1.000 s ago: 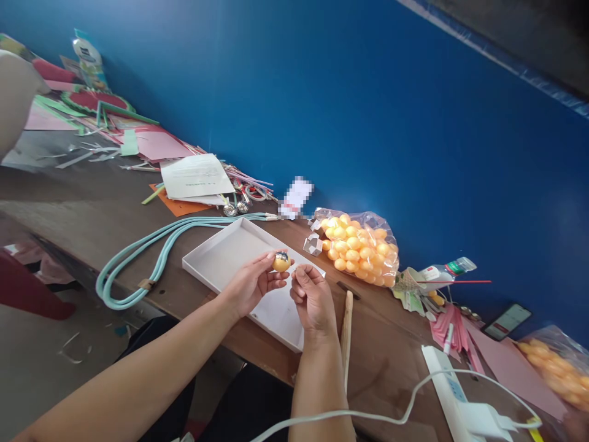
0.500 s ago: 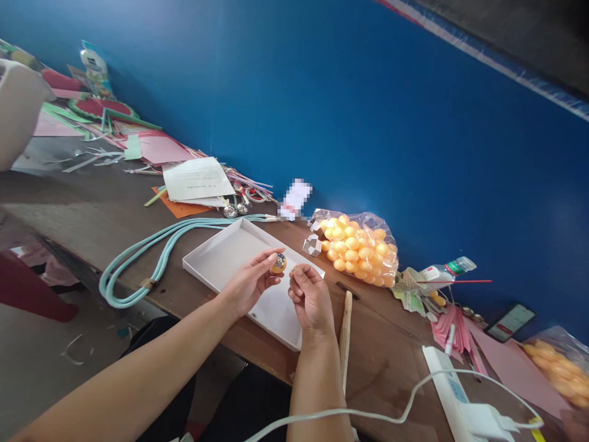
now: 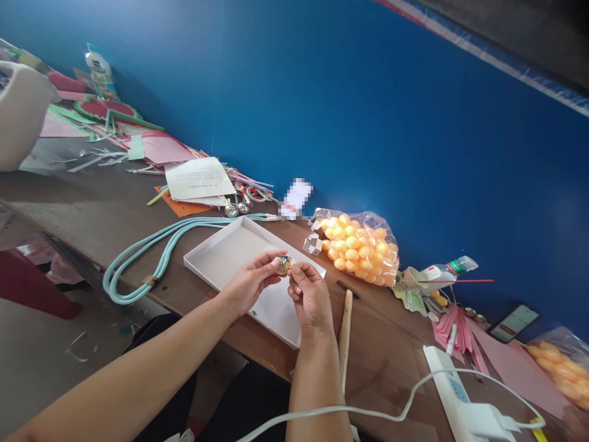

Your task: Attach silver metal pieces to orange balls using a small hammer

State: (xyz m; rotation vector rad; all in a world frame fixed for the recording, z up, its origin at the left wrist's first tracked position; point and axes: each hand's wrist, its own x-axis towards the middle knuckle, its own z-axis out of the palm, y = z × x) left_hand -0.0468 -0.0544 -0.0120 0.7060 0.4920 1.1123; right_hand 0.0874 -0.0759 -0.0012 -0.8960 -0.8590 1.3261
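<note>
A small shiny ball (image 3: 282,264), silvery with a yellow-gold side, is pinched between the thumb and fingers of my left hand (image 3: 252,280). Close against its right side, my right hand (image 3: 311,293) has thumb and forefinger pressed together; what lies in that pinch, if anything, is too small to make out. Both hands are above a shallow white box tray (image 3: 216,245) on the brown table. A tiny dark bit (image 3: 253,313) shows at the tray's near edge.
Looped light-blue cords (image 3: 159,258) lie left of the tray. Behind are papers (image 3: 200,179) and silvery balls (image 3: 237,209). A bag of orange balls (image 3: 361,248), a wooden stick (image 3: 345,337), a bottle (image 3: 444,273), a phone (image 3: 514,323) and a power strip (image 3: 448,393) are to the right.
The shiny ball has turned and moved slightly right in my left hand. My right fingertips and the ball are now together, where a small gap showed before.
</note>
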